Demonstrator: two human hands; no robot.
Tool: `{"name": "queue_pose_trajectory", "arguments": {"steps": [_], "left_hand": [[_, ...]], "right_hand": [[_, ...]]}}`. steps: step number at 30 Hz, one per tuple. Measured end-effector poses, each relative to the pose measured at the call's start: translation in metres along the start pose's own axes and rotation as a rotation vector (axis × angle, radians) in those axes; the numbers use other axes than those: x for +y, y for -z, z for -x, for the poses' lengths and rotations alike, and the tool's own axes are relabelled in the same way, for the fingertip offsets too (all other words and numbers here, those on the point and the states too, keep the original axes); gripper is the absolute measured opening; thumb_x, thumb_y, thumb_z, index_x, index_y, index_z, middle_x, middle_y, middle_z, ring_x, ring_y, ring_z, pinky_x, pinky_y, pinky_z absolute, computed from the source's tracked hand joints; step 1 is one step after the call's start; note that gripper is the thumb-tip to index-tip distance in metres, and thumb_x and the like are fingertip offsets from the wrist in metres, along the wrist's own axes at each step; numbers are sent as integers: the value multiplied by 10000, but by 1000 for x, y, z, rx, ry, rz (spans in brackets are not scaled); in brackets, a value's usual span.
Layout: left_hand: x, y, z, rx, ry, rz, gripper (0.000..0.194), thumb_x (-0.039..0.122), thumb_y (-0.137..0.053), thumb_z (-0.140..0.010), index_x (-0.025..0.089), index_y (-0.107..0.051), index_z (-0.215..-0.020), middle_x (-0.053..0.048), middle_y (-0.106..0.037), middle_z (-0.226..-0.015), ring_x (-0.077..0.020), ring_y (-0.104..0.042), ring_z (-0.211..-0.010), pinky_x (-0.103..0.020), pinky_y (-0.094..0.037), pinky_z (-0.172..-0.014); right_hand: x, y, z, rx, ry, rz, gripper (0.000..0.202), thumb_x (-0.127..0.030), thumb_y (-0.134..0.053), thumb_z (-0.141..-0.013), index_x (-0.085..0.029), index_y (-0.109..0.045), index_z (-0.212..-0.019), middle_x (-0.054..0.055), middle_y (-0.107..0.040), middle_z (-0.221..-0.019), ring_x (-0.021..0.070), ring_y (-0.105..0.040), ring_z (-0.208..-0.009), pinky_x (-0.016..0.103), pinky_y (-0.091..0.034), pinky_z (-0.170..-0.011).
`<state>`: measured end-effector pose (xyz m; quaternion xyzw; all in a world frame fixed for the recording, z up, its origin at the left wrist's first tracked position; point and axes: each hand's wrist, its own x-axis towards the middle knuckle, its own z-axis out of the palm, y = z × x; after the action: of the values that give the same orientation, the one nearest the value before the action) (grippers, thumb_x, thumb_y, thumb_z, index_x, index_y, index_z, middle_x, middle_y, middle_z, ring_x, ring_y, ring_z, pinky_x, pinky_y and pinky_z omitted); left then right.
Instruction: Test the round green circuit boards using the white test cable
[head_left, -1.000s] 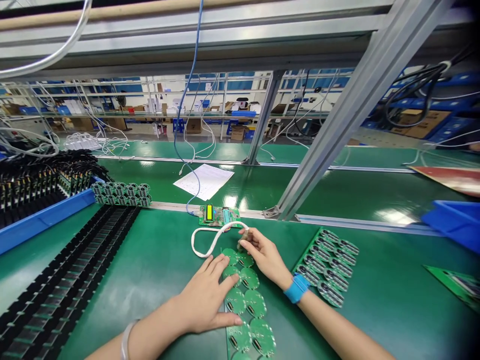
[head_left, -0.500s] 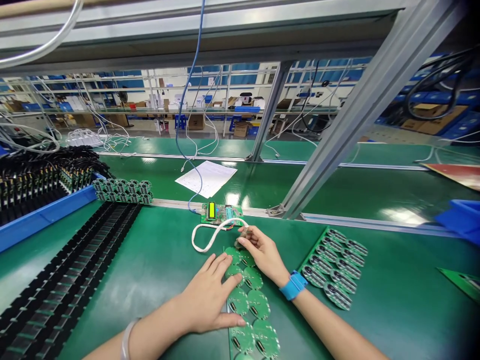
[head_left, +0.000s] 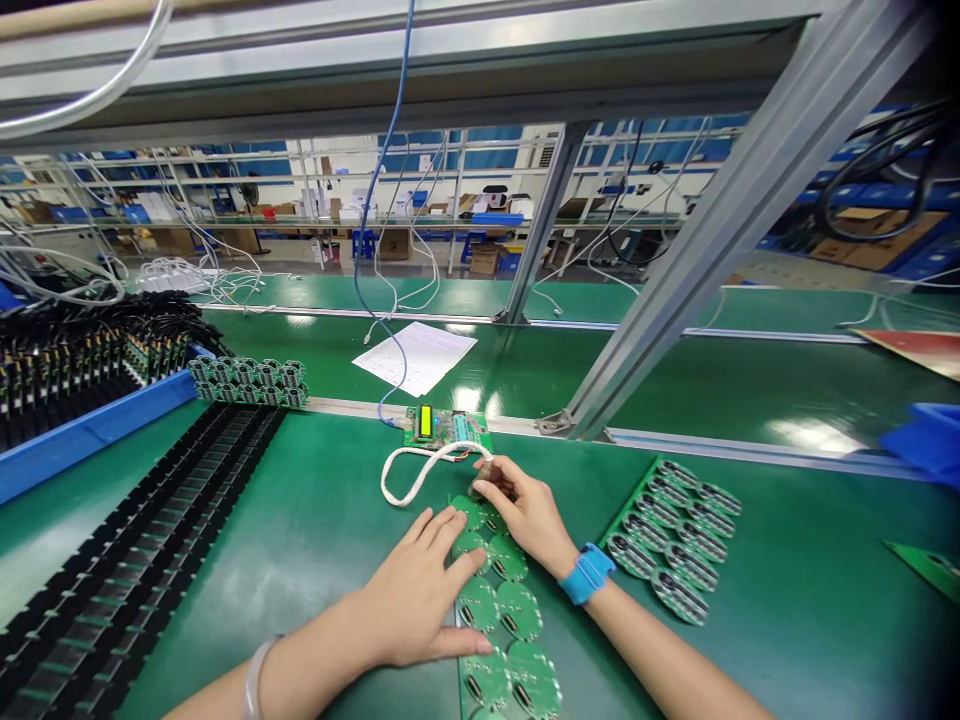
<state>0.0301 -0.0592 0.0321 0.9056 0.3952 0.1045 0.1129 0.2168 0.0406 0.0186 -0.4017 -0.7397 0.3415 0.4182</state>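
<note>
A panel of round green circuit boards (head_left: 519,610) lies lengthwise on the bench in front of me. My left hand (head_left: 427,590) rests flat on the panel's left side, fingers spread. My right hand (head_left: 525,505), with a blue band at its wrist, pinches a small brownish connector head at the panel's far end. From that head a white sleeved cable (head_left: 409,497) loops back to a small programmer board (head_left: 442,428) with a lit yellow-green display. The fingers partly hide the head, and I cannot tell whether its tip touches a board.
Another panel of round boards (head_left: 675,535) lies at right. Black slotted rails (head_left: 172,510) run along the left beside a blue tray (head_left: 90,425) of black-cabled boards. Stacked round boards (head_left: 247,382) stand behind the rails. A paper sheet (head_left: 415,357) and a slanted metal post (head_left: 697,220) are farther back.
The right hand and the connector head have shifted very slightly, with the head staying pinched at the panel's far end. The left hand stays flat on the panel.
</note>
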Motion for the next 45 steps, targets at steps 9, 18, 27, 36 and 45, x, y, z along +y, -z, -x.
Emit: {"name": "queue_pose_trajectory", "arguments": {"steps": [9,18,27,36,45], "left_hand": [[1,1,0,-9,5,-2,792,723,-425,-878,128,-394,-1399,-271,-288,-1464,-363,-169,-1409,-557,-180,-1130],[1,2,0,-13,9,-8,783,714,-437,-879,131,-392,-1400,-277,-288,-1461,-360,-172,-1409,-548,-169,-1135],[1,3,0,-6,10,-4,779,712,-449,-876,141,-386,-1402,-259,-293,-1466,-361,-174,-1408,-557,-180,-1132],[-1,-1,1,-1,9,14,791,733,-405,-879,135,-387,-1397,-253,-267,-1483,-362,-163,-1411,-569,-189,-1128],[1,7,2,-27,16,15,728,677,-463,-894,166,-377,-1406,-232,-264,-1493,-363,-176,-1408,-573,-212,-1124]], "right_hand": [[-6,-1,-1,-13,46,55,145,-314,-520,-875,-196,-573,-941,1,-635,-722,160,-606,-630,246,-496,-634],[-3,-3,0,-15,54,50,156,-304,-505,-885,-193,-567,-975,6,-630,-743,160,-608,-644,248,-495,-647],[-3,-4,1,-12,57,57,175,-303,-500,-892,-182,-578,-992,12,-630,-761,160,-597,-647,250,-496,-651],[-1,-4,1,-22,57,62,189,-320,-490,-902,-190,-578,-1006,22,-638,-786,166,-594,-663,262,-493,-659],[-3,-5,1,4,76,60,168,-288,-499,-892,-193,-591,-996,22,-640,-780,171,-605,-665,263,-493,-650]]}}
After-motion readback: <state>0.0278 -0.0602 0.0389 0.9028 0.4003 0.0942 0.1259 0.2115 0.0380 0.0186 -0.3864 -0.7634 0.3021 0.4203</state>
